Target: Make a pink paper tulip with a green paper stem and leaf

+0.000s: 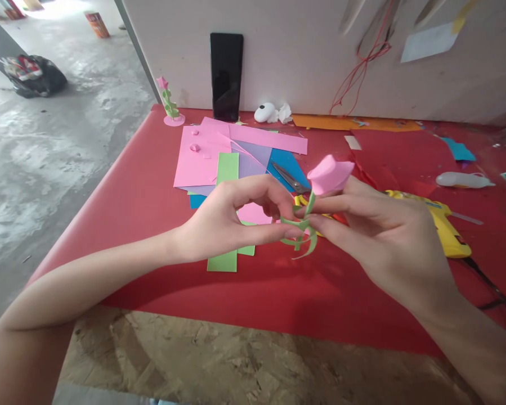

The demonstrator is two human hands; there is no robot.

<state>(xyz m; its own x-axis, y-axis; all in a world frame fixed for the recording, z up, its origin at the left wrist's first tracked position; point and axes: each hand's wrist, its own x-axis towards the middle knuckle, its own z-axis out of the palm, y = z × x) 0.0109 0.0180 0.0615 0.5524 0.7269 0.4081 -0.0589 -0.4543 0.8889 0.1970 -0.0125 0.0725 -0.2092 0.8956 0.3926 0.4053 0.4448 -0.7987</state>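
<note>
A paper flower [329, 174] with a pink bloom and a green stem is held upright above the table between my two hands. My right hand [388, 236] pinches its stem just under the bloom. With thumb and forefinger, my left hand [240, 211] grips a curled green paper leaf strip [303, 250] beside the stem. The strip's loose ends hang below my fingertips. Beneath and behind my hands lie green paper strips [222, 263], sheets of pink paper [196, 163] and scissors [290, 178], whose yellow handles are partly hidden.
A yellow glue gun [449, 230] with a cord lies at right, near a white bottle [464, 180]. At the back stand a black phone [226, 76] and another paper flower [168, 101] on a round pink base. The red table [151, 287] ends at left above the floor.
</note>
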